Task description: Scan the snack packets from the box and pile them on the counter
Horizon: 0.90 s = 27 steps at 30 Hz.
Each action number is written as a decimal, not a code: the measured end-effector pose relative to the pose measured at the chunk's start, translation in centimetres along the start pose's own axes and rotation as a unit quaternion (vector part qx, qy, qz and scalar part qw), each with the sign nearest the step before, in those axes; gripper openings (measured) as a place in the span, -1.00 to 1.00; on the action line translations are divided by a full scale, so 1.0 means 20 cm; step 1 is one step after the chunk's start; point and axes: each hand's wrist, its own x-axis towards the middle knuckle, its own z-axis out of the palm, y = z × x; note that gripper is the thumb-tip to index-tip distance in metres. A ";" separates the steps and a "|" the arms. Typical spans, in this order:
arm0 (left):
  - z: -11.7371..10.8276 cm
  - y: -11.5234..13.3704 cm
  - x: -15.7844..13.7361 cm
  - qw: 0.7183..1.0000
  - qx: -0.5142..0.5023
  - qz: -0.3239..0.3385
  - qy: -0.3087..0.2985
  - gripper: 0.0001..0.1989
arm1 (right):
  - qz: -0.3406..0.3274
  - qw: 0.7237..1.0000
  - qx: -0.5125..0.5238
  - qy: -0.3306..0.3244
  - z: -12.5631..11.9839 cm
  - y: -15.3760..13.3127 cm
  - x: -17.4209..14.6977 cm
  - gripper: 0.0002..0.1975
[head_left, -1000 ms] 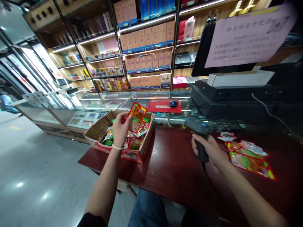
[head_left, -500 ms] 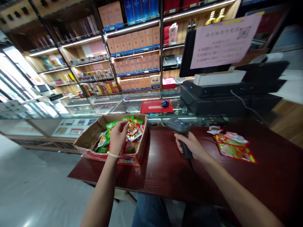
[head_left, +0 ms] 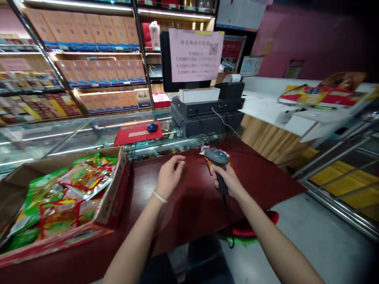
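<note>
My right hand point(head_left: 227, 179) is wrapped round the handle of a dark barcode scanner point(head_left: 217, 156) with a small blue light on its head. Partly hidden behind the scanner, red-edged snack packets point(head_left: 209, 165) lie on the dark red tabletop point(head_left: 189, 205). My left hand point(head_left: 171, 173), with a pale band at the wrist, hovers above the table between the box and the scanner. Its fingers are loosely bent, the thumb stands apart, and nothing shows between them. At the left, an open cardboard box point(head_left: 114, 193) holds several green and red snack packets point(head_left: 84, 177).
Behind the table runs a glass counter point(head_left: 74, 132) with a red mat point(head_left: 126, 134) and a mouse point(head_left: 152, 127). A monitor with a pink paper sign point(head_left: 195, 55) stands above a black cash drawer point(head_left: 207, 124). Metal rails point(head_left: 340, 205) stand at the right.
My left hand has moved right, from over the box to above the bare tabletop. The scanner in my right hand now stands in front of the loose packets. The view has turned right.
</note>
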 end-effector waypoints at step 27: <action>0.79 -0.33 0.17 0.926 0.255 -0.083 -0.267 -0.61 | -0.028 0.995 0.012 0.098 -0.47 0.02 0.03 -0.62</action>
